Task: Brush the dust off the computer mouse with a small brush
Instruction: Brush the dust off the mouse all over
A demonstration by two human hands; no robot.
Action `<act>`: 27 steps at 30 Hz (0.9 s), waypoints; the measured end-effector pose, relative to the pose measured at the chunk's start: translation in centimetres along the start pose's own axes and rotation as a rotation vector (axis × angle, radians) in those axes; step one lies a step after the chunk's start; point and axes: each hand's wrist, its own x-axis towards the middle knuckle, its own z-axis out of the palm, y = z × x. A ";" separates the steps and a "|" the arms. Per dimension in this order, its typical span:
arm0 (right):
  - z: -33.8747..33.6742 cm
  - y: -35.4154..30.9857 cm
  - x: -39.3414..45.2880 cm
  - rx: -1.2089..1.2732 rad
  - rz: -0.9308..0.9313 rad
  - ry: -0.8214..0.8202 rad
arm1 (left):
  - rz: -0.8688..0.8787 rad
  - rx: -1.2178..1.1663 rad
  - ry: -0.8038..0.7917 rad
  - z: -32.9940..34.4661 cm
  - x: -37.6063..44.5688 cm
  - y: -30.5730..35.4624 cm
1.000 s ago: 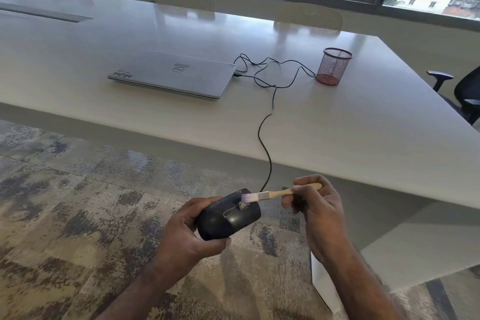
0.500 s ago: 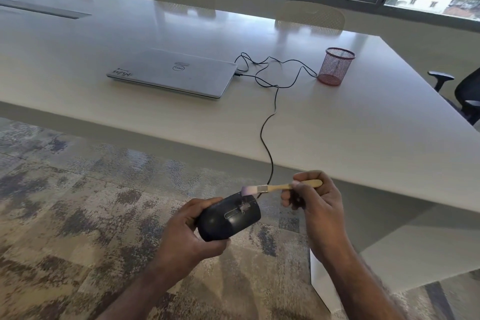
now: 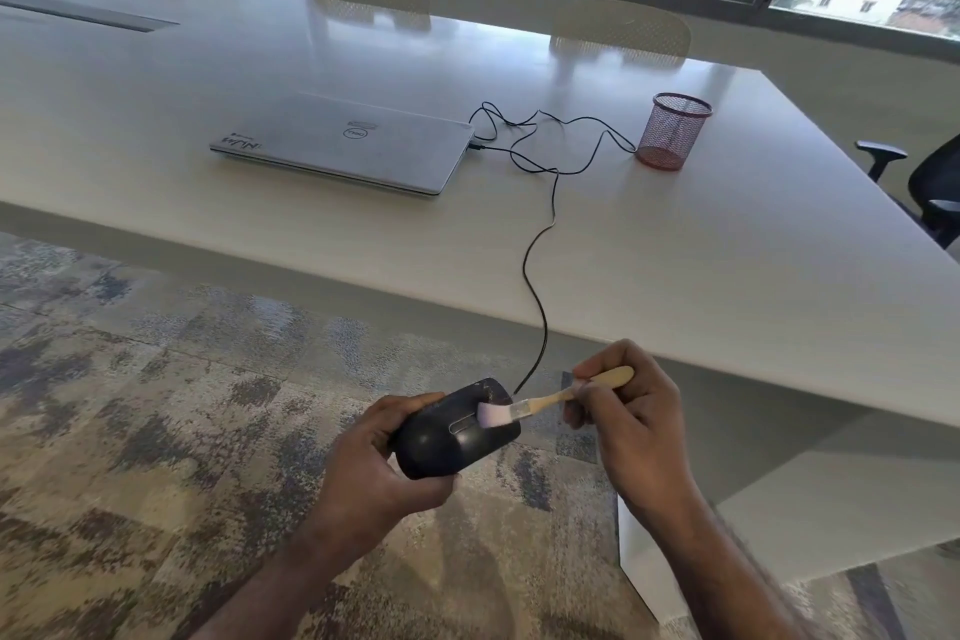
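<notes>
Left hand [image 3: 363,473] grip wraps the rear and underside of the black plastic wired computer mouse [image 3: 452,431], fingers closed round it, held in the air off the bench over the carpet. Right hand [image 3: 628,426] grip pinched shut on the pale wooden handle of the small brush [image 3: 550,400]; its pinkish-white bristles sit on the mouse top beside the scroll wheel slot.

Largest to smallest: wide pale grey bench [image 3: 675,250], its near edge just beyond the hands. Patchy grey-brown carpet floor [image 3: 156,431] below. Closed silver laptop [image 3: 343,143] mid-bench. Black office chair [image 3: 930,187] at the right edge. Red wire-mesh pen cup [image 3: 675,130], right of the laptop. Thin black cable [image 3: 540,250] runs from the laptop side, loops on the bench, drops over the edge to the mouse front.

Handling, judged: mouse looks light, rigid, smooth shell, maybe a bit slippery; best held by the sides and rear as now, leaving top and seams free. Brush is light, bristles soft. Cable has slack but could tug if the mouse is pulled far.

Room: open space around both hands; bench edge near the right knuckles is the only nearby obstruction.
</notes>
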 end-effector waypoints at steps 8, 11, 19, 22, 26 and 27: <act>-0.2 -0.2 0.0 0.006 -0.074 0.035 | -0.013 0.001 -0.017 0.1 0.2 0.0; 0.0 -0.1 -0.3 -0.059 -0.083 0.011 | -0.021 -0.004 -0.016 0.1 0.2 0.0; -0.3 -0.4 -0.2 -0.031 -0.138 0.118 | -0.033 -0.052 -0.017 -0.1 0.0 -0.1; -0.2 -0.3 -0.5 -0.090 -0.109 0.058 | -0.041 -0.071 -0.022 -0.2 -0.1 -0.1; -0.3 -0.3 -0.5 -0.115 -0.140 0.133 | -0.040 -0.079 -0.007 -0.2 -0.1 -0.1; -0.4 -0.5 -0.5 -0.094 -0.147 0.146 | -0.042 -0.077 -0.006 -0.2 -0.2 -0.1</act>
